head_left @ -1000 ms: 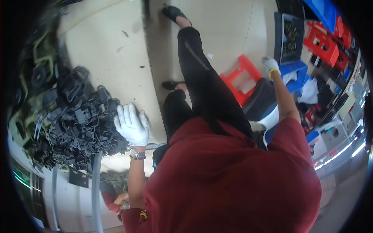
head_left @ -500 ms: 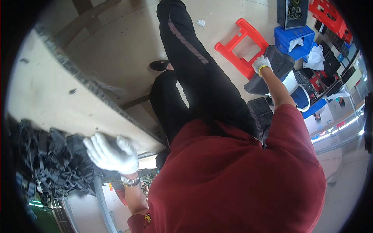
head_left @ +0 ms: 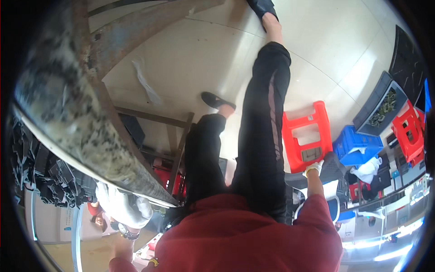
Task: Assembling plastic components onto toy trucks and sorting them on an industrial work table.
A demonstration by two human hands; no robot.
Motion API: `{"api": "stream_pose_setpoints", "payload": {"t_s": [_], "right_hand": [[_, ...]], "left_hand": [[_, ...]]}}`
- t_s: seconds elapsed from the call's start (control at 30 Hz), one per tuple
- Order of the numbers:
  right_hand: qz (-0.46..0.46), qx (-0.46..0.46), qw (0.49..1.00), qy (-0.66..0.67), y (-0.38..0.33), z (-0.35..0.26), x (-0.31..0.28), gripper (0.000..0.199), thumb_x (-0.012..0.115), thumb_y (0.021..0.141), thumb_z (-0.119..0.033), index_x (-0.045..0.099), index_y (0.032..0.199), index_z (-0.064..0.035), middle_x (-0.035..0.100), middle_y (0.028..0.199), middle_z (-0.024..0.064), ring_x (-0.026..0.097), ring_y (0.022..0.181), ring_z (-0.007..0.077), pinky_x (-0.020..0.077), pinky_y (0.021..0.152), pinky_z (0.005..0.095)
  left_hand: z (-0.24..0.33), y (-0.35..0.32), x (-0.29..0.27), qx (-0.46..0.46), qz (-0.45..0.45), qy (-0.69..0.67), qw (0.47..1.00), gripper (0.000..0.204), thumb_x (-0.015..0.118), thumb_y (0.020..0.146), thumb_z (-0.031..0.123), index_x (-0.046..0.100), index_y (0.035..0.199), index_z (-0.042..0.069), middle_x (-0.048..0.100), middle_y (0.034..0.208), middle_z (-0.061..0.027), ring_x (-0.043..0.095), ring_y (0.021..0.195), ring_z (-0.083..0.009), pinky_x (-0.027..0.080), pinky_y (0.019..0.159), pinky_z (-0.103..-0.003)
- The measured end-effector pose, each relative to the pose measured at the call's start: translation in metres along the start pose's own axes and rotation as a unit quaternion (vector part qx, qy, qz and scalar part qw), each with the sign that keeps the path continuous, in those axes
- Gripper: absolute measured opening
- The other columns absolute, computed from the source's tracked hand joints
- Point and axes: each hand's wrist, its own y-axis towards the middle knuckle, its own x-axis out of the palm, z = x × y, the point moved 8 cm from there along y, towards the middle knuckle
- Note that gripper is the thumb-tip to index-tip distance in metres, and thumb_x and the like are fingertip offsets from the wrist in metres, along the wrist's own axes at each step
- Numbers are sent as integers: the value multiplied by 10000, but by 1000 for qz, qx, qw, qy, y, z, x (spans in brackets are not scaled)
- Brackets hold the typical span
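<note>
My left hand (head_left: 124,206), in a white glove with a metal-banded watch at the wrist, is at the table edge (head_left: 97,124) on the left. Its fingers are stretched out with nothing visible in them, and the tips are partly behind the edge. A pile of black plastic parts (head_left: 56,179) lies beside it. On the right, my gloved right hand (head_left: 313,169) is closed on the rim of a dark grey chair (head_left: 334,168), where the chair meets a red plastic stool (head_left: 307,138). Its exact finger hold is hard to see.
A blue crate (head_left: 358,146) and a grey bin of small greenish parts (head_left: 380,109) stand right of the stool. Another red stool (head_left: 408,133) is farther right. Rusty metal legs (head_left: 136,38) support the table. My legs (head_left: 260,122) are astride on the tiled floor.
My view has tilted, showing the table edge-on instead of its top. My feet are farther apart. My left hand is lower by the edge; my right hand stays on the chair.
</note>
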Motion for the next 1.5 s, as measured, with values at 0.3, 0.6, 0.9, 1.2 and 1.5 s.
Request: {"api": "stream_pose_setpoints", "payload": {"t_s": [0.3, 0.6, 0.9, 1.2, 1.5], "right_hand": [[76, 105, 981, 143, -6, 61, 7, 633, 484, 969, -560, 485, 1490, -200, 359, 1608, 37, 363, 1467, 232, 86, 1195, 653], [79, 101, 983, 132, -9, 61, -11, 651, 474, 973, -541, 413, 1539, -224, 271, 1649, 53, 326, 1491, 264, 41, 1178, 689], [17, 146, 984, 96, 122, 100, 97, 596, 395, 1023, -434, 329, 1574, -217, 314, 1628, 21, 280, 1511, 252, 39, 1179, 690], [395, -64, 892, 209, -16, 24, -156, 327, 570, 872, -300, 760, 1130, -240, 726, 1185, 74, 685, 1083, 275, 459, 1004, 497], [619, 264, 609, -420, -305, 23, -381, 533, 464, 954, -227, 510, 1427, 14, 523, 1453, 170, 419, 1397, 347, 210, 1193, 595]], "left_hand": [[-19, -4, 13, 24, -31, -26, 999, 587, 489, 970, 290, 412, 1398, -103, 481, 1401, -313, 454, 1307, -543, 322, 1086, -634], [-15, -17, 16, 31, 3, -1, 1000, 651, 457, 977, 365, 342, 1475, -38, 454, 1449, -272, 430, 1342, -513, 278, 1101, -623], [-33, -8, 16, 36, 17, -35, 999, 608, 485, 974, 313, 403, 1430, -80, 468, 1427, -310, 434, 1339, -532, 298, 1101, -640], [12, 14, -30, -44, -37, -67, 996, 675, 610, 878, 473, 524, 1264, -74, 564, 1212, -239, 451, 1304, -469, 264, 1097, -620], [50, 17, -34, -89, 43, -89, 991, 863, 723, 828, 506, 399, 1455, 9, 480, 1390, -218, 354, 1395, -474, 246, 1148, -613]]}}
